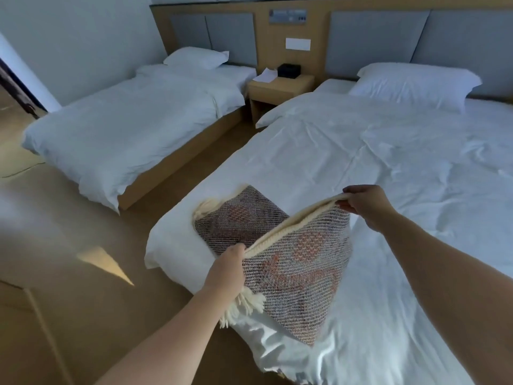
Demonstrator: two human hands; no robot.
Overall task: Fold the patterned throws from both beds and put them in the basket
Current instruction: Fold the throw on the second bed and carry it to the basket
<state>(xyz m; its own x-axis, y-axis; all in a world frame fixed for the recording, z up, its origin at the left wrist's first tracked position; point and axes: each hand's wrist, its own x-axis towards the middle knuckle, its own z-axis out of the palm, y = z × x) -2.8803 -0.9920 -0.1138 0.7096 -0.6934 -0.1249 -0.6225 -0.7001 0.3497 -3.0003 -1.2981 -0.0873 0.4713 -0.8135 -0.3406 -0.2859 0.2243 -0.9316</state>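
Carefully now: the fold in hand looks like bringing the lifted cream edge of the patterned throw over onto the part lying flat beyond the left hand. To do it well, I would judge, both hands should carry the edge at the same height and keep it taut between them, so the corners land square and the tassels below the left wrist do not get trapped inside the fold. The left hand is clenched on the near corner of that edge, fingers curled tight over the cream border. The right hand pinches the far corner, thumb and fingers pressed together on the cloth, with the panel hanging down between and beneath the two hands. The throw rests on the near bed, under and ahead of the hands. No basket shows, and the far bed, off beyond the left hand, bears no throw
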